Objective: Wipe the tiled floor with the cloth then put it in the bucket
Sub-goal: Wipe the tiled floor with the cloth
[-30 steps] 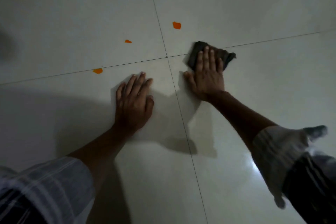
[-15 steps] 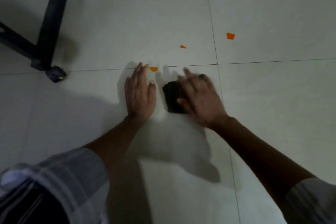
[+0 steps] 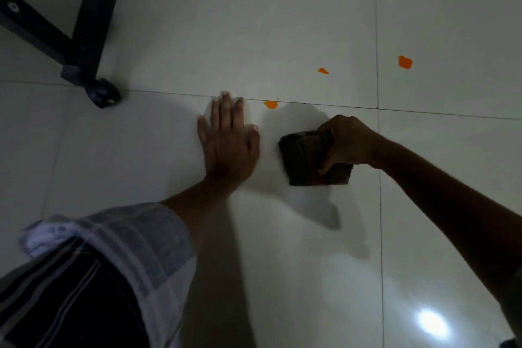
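A dark folded cloth [image 3: 300, 162] lies on the pale tiled floor [image 3: 282, 22] near the middle of the view. My right hand [image 3: 343, 141] grips the cloth from its right side, fingers curled over its top edge and thumb at its lower edge. My left hand [image 3: 228, 140] rests flat on the tile just left of the cloth, fingers spread and pointing away from me, holding nothing. No bucket is in view.
Three orange scraps lie on the floor: one [image 3: 270, 104] by the grout line above the cloth, one [image 3: 323, 70] farther back, one [image 3: 405, 62] at the right. A black furniture leg with a foot [image 3: 103, 93] stands at upper left.
My right hand swept the cloth leftward across the grout line toward my left hand, then changed from pressing it flat to gripping it. The view shifted, bringing the black furniture leg into sight.
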